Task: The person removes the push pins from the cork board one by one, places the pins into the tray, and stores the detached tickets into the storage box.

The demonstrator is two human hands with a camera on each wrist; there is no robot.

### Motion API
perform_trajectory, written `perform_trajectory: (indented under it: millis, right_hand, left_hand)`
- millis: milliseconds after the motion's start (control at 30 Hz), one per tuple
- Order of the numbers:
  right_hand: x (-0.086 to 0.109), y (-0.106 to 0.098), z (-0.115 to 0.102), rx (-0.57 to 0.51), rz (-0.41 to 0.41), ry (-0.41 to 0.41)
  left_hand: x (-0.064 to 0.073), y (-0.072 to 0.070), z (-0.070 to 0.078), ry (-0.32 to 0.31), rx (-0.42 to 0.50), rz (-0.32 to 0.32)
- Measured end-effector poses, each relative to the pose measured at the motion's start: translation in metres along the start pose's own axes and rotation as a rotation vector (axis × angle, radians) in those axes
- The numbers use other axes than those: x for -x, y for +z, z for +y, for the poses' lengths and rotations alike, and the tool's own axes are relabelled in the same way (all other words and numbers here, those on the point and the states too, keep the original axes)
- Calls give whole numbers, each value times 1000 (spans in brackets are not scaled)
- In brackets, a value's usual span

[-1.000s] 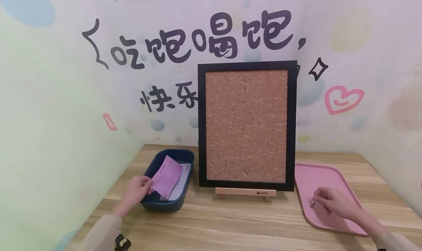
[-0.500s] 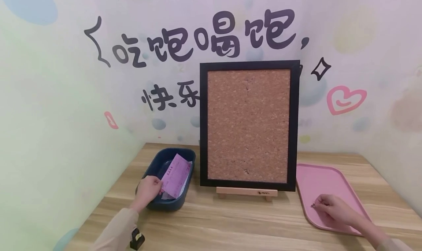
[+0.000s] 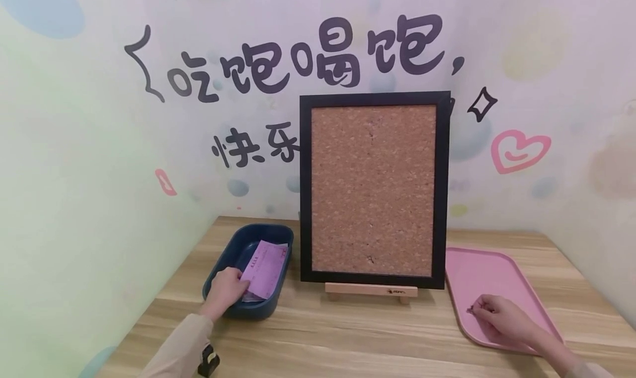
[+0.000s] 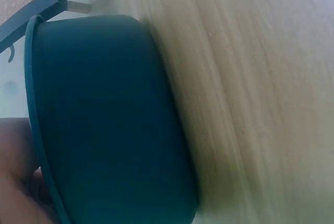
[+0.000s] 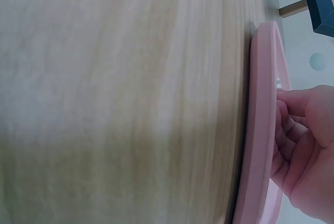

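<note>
My left hand [image 3: 226, 291] reaches over the near left rim of a dark blue bin [image 3: 233, 244], pinching the edge of a purple printed paper slip [image 3: 263, 272]. Under that slip, a white sheet shows in part. In the left wrist view the bin's wall [image 4: 109, 125] hides most of the fingers, and the hand is blurred. On the other side, my right hand [image 3: 502, 314] is low over a pink tray [image 3: 502, 267]. Its thumb and fingertip pinch a small shiny metallic piece [image 3: 470, 310], too small to name. The tray's raised rim [image 5: 258, 130] partly covers the fingers in the right wrist view.
A black-framed cork board [image 3: 372, 190] stands upright on a small wooden easel [image 3: 370, 289] between bin and tray. Behind it is a wall [image 3: 258, 14] with black lettering. All stand on a wood-grain table [image 3: 348, 339].
My left hand has moved right and slightly down, lowering the purple slip flatter into the bin over the white sheet. My right hand has shifted only slightly over the tray.
</note>
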State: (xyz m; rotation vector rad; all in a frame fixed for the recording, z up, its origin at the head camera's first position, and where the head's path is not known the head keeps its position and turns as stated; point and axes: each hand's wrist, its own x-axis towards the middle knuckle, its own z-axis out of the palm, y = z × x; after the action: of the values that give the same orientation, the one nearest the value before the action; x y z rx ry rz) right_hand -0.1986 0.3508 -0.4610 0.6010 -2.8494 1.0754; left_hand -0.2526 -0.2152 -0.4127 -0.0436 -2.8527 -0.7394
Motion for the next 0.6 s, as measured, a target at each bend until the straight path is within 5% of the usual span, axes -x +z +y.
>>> perform_trajectory:
  millis: [600]
  right_hand:
    - [0,2,4,-24,-13,47]
  left_hand:
    - [-1,-7,-6,-1,-98,-46]
